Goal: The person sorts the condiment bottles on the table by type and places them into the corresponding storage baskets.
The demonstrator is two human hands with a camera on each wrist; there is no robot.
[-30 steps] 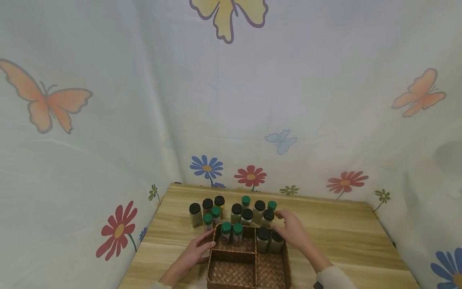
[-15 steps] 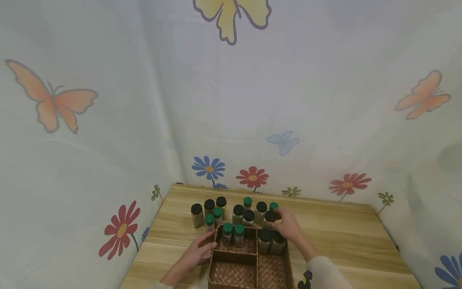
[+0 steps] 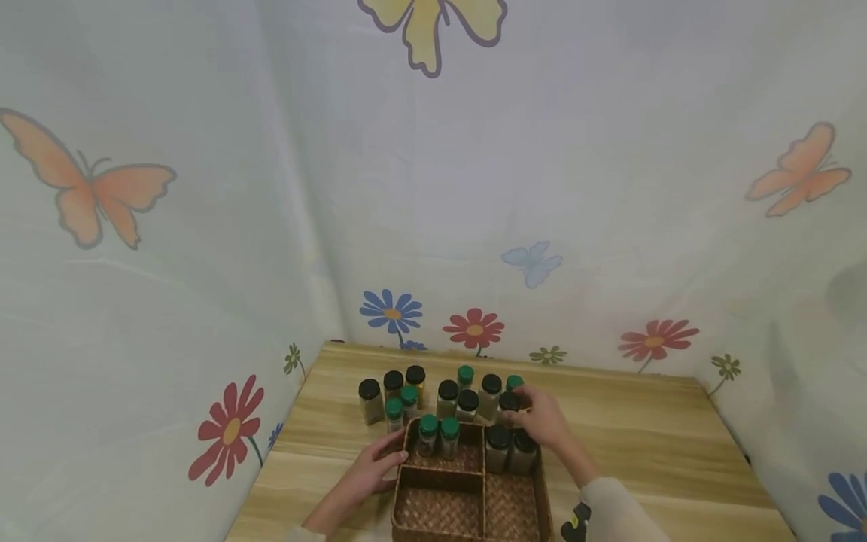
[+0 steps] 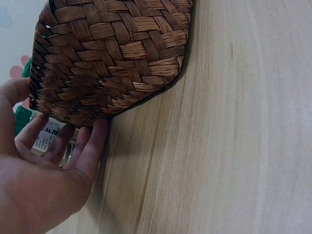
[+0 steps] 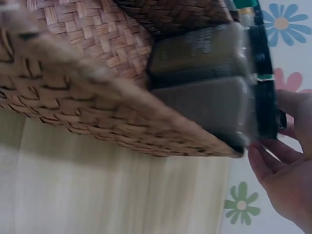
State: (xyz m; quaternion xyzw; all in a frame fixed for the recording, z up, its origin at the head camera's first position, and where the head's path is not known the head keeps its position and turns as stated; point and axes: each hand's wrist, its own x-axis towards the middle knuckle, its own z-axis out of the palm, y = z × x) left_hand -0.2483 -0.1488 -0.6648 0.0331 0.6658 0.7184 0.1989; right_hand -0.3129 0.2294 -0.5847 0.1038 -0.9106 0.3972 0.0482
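Observation:
A woven basket (image 3: 484, 482) with compartments stands at the table's front. My left hand (image 3: 369, 470) touches its far left corner, the fingertips against the outer weave in the left wrist view and the thumb at the rim. Behind the basket's far right corner, my right hand (image 3: 545, 421) grips a black-capped spice jar (image 3: 509, 402) between thumb and fingers. The fingers partly hide this jar. Two green-capped jars (image 3: 428, 435) stand in the far left compartment. Another two jars, black-capped (image 3: 497, 448), stand in the right compartment, seen large in the right wrist view.
Behind the basket, more black-capped jars (image 3: 448, 399) and green-capped jars (image 3: 465, 376) stand close together. Another cluster of jars (image 3: 370, 403) is at the left. The wooden table (image 3: 643, 429) meets a white flowered curtain (image 3: 576, 301) at the back.
My right hand has moved slightly left, from beside the black-capped jar to gripping it. The left hand stays at the basket corner.

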